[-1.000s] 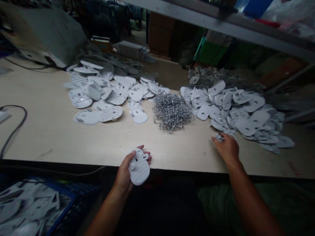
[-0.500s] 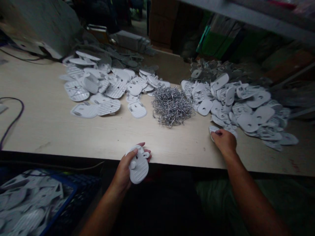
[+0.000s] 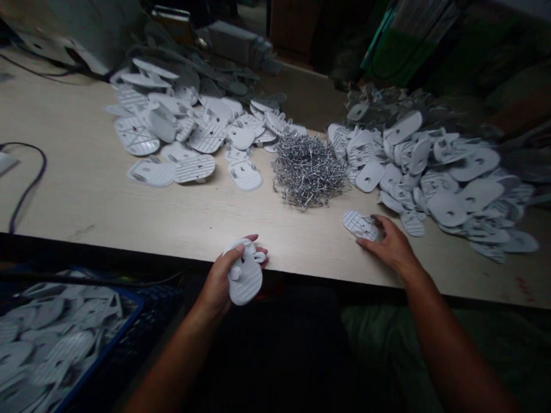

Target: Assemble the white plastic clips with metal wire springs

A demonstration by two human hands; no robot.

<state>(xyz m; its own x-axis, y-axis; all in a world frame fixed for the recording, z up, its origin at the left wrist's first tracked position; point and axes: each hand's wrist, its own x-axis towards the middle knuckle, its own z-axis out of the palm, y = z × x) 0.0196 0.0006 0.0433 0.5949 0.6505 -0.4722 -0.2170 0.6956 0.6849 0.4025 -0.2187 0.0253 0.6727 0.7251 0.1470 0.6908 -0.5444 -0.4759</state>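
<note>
My left hand [image 3: 219, 281] holds a white oval plastic part [image 3: 246, 282] just off the table's front edge, thumb on top and fingertips showing behind it. Over the table to the right, my right hand [image 3: 390, 244] grips the end of another white part [image 3: 359, 225] between thumb and fingers, its ribbed face up. Past the hands, a heap of small metal springs or pins [image 3: 307, 171] lies mid-table. White parts are piled to its right [image 3: 447, 207], close to my right hand, and to its left [image 3: 210, 132].
The pale wooden table [image 3: 99, 206] spans the view. At the lower left a blue crate [image 3: 129, 321] is full of white parts. A dark cable [image 3: 32, 189] lies on the left. A grey machine [image 3: 90, 34] stands at the back left.
My right hand has drawn a white part left, away from the right pile, and it now shows more fully. My left hand keeps its part. The view has shifted slightly.
</note>
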